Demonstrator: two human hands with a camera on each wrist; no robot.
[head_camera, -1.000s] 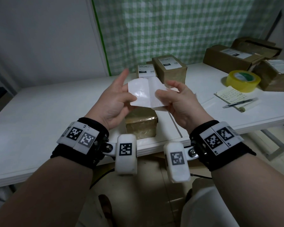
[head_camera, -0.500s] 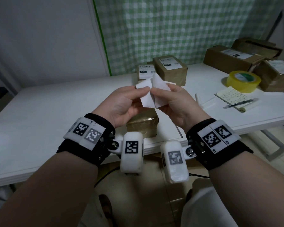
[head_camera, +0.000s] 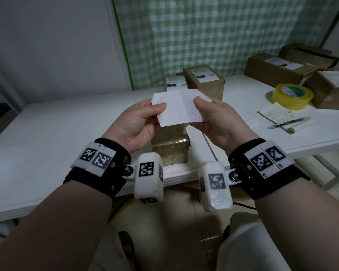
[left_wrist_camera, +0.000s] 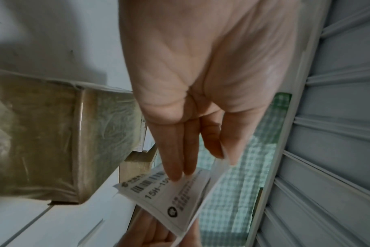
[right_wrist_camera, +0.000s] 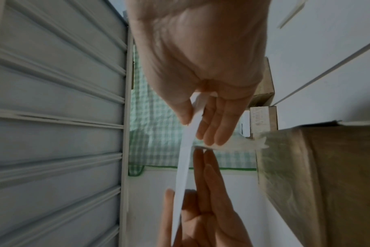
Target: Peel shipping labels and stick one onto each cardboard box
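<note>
Both hands hold one white shipping label (head_camera: 179, 108) flat above a tape-wrapped cardboard box (head_camera: 170, 149) at the table's near edge. My left hand (head_camera: 143, 122) pinches the label's left end between thumb and fingers; my right hand (head_camera: 215, 118) pinches the right end. A crease runs down the label's middle. Its blank side faces me; the printed side (left_wrist_camera: 169, 197) with barcode shows in the left wrist view. In the right wrist view the label (right_wrist_camera: 185, 158) appears edge-on between both hands. The box top is partly hidden by the label.
Two small boxes (head_camera: 204, 81) bearing labels stand behind on the white table (head_camera: 57, 133). Larger labelled boxes (head_camera: 278, 67) sit at the far right, with a yellow tape roll (head_camera: 292, 95), a notepad and a pen (head_camera: 286, 122) nearby. A green checked curtain hangs behind.
The label was folded and bunched between the fingers; now it is spread out flat and wide, with the hands drawn apart to its two ends.
</note>
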